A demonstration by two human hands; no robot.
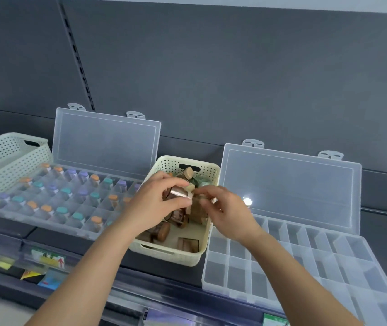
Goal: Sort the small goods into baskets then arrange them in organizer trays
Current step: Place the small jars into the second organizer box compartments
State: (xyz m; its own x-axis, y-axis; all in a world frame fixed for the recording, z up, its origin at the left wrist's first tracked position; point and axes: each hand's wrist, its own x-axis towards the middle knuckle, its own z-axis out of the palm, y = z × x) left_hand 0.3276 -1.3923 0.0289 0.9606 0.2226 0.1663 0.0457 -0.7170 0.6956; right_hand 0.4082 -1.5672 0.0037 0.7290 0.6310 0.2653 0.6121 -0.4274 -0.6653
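cream perforated basket [211, 234], orange, teal, purple caps [77, 184]

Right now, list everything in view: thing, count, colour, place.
Left organizer tray: one, clear, lid open, on the shelf left of the centre basket.
Capped vials: many, with orange, teal and purple caps, standing in the left tray's compartments.
Left basket: one, pale perforated, resting partly over the left tray.
Centre basket: one, cream perforated, between the two trays.
Cork-topped jars: several, brown and greenish, lying in the centre basket.
Right organizer tray: one, clear, lid open, compartments bare.
Left hand: grip closed on a small jar above the centre basket.
Right hand: fingertips at that jar's cork end.
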